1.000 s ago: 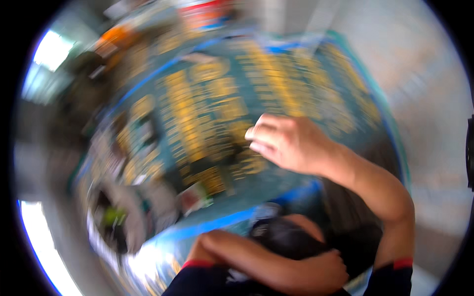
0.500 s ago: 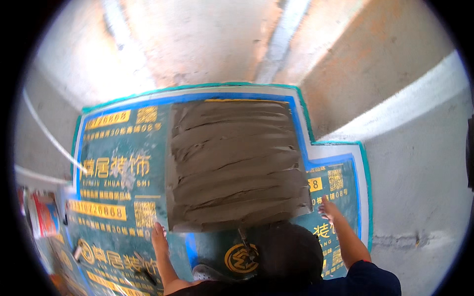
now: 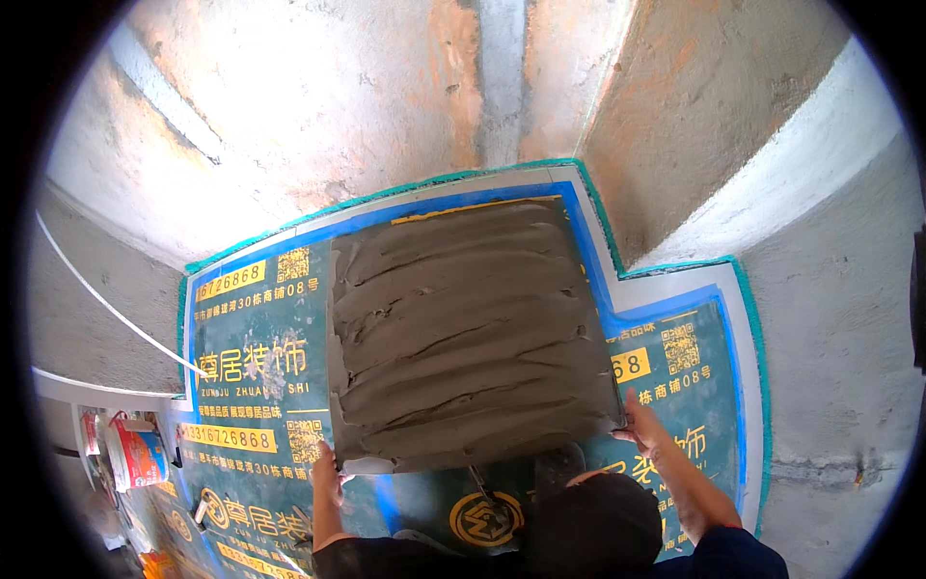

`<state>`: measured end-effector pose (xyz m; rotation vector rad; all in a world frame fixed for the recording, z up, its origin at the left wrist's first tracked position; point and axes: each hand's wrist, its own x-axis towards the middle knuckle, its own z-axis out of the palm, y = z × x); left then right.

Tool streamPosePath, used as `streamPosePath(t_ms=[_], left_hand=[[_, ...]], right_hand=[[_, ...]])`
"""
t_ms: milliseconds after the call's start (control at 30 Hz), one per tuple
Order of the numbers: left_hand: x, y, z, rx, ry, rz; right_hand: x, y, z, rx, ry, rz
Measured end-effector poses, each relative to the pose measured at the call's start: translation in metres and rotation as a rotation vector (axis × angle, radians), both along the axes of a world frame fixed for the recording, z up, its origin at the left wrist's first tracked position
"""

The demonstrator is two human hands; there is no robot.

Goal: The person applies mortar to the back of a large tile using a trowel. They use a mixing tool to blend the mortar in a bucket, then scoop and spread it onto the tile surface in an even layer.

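Note:
A large, nearly square tile (image 3: 336, 425) lies flat in front of me, its upper face spread with wet grey mortar (image 3: 463, 328) in ridged, wavy strokes. My left hand (image 3: 328, 475) is closed on the tile's near left corner, the fingers partly hidden by the edge. On the opposite side, my right hand (image 3: 640, 425) grips the right edge close to the near corner. A thin dark tool (image 3: 479, 479), its kind unclear, shows just off the near edge.
Green printed protective sheeting (image 3: 251, 328), bordered by blue tape (image 3: 588, 280), covers the floor around the tile. Bare plaster walls rise behind and to the right (image 3: 830, 386). A white cord (image 3: 116, 299) hangs at left, above a red-and-blue bucket (image 3: 143, 454). A dark rounded shape blocks the lower middle.
Both hands have closed in from beside the tile onto its near left corner and right edge. The view has shifted slightly, showing more of the bucket at left.

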<state>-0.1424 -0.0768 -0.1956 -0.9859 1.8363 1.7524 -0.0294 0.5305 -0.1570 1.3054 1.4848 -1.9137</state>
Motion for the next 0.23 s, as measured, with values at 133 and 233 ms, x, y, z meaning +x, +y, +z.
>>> streamPosePath(t_ms=[133, 233], left_hand=[[-0.007, 0.024, 0.094, -0.035, 0.133, -0.025], [-0.036, 0.011, 0.182, 0.014, 0.300, -0.070]], right_hand=[[-0.013, 0.007, 0.083, 0.074, 0.078, 0.034], [-0.042, 0.030, 0.143, 0.034, 0.291, 0.173]])
